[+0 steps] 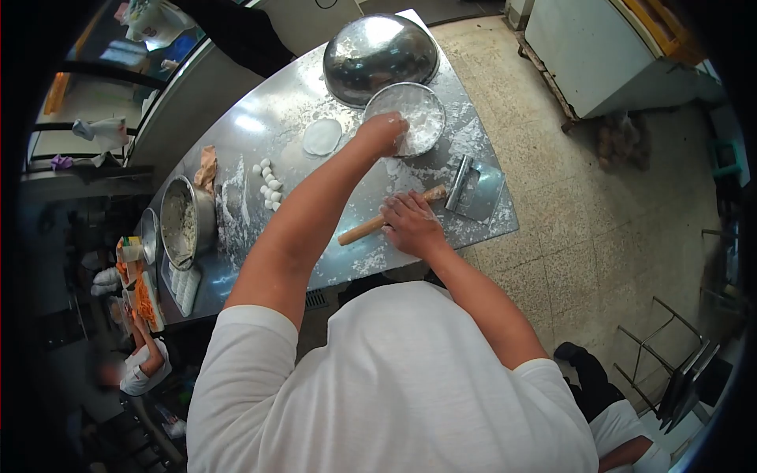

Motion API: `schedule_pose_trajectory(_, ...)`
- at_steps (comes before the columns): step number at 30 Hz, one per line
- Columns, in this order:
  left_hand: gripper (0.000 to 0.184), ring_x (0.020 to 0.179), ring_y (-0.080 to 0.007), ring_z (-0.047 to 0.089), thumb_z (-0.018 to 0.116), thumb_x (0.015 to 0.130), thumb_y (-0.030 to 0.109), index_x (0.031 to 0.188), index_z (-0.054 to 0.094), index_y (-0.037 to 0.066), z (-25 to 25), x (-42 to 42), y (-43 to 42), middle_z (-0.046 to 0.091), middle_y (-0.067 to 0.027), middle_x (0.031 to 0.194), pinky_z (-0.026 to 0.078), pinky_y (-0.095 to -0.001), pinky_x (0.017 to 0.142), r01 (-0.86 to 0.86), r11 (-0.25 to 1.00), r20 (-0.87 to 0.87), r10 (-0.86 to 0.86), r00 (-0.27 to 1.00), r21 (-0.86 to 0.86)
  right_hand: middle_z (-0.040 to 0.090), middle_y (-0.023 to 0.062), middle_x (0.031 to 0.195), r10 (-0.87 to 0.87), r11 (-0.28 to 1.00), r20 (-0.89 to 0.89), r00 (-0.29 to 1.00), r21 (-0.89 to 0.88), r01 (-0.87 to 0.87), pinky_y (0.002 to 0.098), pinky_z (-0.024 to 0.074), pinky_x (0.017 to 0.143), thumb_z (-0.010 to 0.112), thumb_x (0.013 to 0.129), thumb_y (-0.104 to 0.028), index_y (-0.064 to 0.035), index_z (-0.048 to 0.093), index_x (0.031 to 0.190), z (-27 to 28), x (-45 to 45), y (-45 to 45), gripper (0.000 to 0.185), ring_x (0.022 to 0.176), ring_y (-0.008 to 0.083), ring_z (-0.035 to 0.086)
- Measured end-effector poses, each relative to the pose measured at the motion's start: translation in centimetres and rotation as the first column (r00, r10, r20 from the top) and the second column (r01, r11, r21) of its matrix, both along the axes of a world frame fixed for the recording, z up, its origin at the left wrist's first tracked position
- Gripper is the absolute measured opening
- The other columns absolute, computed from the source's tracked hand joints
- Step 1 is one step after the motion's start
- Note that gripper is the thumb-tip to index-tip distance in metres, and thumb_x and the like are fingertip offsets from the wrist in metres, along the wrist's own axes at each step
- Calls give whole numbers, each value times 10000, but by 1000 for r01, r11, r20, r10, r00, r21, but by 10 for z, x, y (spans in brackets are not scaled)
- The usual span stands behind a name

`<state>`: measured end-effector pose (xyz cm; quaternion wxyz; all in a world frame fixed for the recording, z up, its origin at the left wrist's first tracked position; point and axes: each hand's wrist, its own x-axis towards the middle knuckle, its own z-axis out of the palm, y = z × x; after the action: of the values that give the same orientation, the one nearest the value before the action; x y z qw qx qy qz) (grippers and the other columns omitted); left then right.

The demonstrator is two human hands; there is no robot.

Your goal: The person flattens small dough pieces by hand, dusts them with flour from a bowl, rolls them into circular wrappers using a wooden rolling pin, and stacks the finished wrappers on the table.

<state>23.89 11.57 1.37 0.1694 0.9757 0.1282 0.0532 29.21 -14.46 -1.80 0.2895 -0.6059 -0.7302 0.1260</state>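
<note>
My left hand [384,134] reaches over the rim of a round metal bowl [426,118] of white flour. Its fingers are curled closed at the flour, and what they hold is hidden. My right hand [414,226] lies over a wooden rolling pin [363,229], fingers wrapped across it. Right of that hand is a metal dough scraper [479,195], flat on the table. A round white dough sheet [322,137] lies left of the flour bowl. Several small dough balls [270,186] sit in a cluster left of my left forearm.
Flour dusts the metal table [260,126]. A large upturned metal bowl [378,59] stands at its far end. At the left are a deep pot of filling [206,225] and a white tray [185,290]. A co-worker [150,363] handles orange food; another person [623,433] is lower right.
</note>
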Motion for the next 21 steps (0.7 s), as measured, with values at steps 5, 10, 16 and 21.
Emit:
schedule_pose_trajectory(5, 242, 944, -405, 685, 747, 772, 224, 958, 717, 71, 28, 35, -7, 711, -198, 957, 553, -460, 835, -245, 969, -26, 246, 969, 38, 621, 109, 1352, -6, 1000, 13, 1000, 0, 6, 498, 323, 1215, 718, 859, -259, -90, 627, 1242, -2, -1, -1, 428, 1350, 289, 529)
schedule_pose_trajectory(10, 236, 906, -411, 682, 720, 821, 250, 963, 684, 64, 6, 32, -19, 705, -205, 920, 536, -498, 811, -266, 961, -66, 262, 963, -78, 626, 104, 1342, -31, 1000, 48, 998, -1, 31, 504, 335, 1203, 728, 843, -261, -92, 626, 1239, 1, -4, 2, 443, 1341, 286, 536)
schedule_pose_trajectory(16, 327, 923, -394, 688, 717, 853, 214, 1140, 649, 75, -21, 47, -27, 694, -195, 927, 543, -491, 765, -239, 969, 478, 241, 845, -65, 639, 97, 1314, -82, 996, 69, 994, 27, 80, 503, 354, 1180, 729, 827, -254, -93, 635, 1232, 4, -8, 3, 446, 1323, 284, 546)
schedule_pose_trajectory(21, 242, 938, -377, 689, 673, 888, 214, 1053, 729, 47, -15, 52, -3, 729, -191, 1020, 544, -434, 796, -151, 953, 168, 199, 966, -264, 618, 82, 1353, -196, 981, 103, 975, 15, 196, 531, 347, 1166, 737, 812, -229, -123, 640, 1231, 5, -20, 1, 443, 1316, 300, 543)
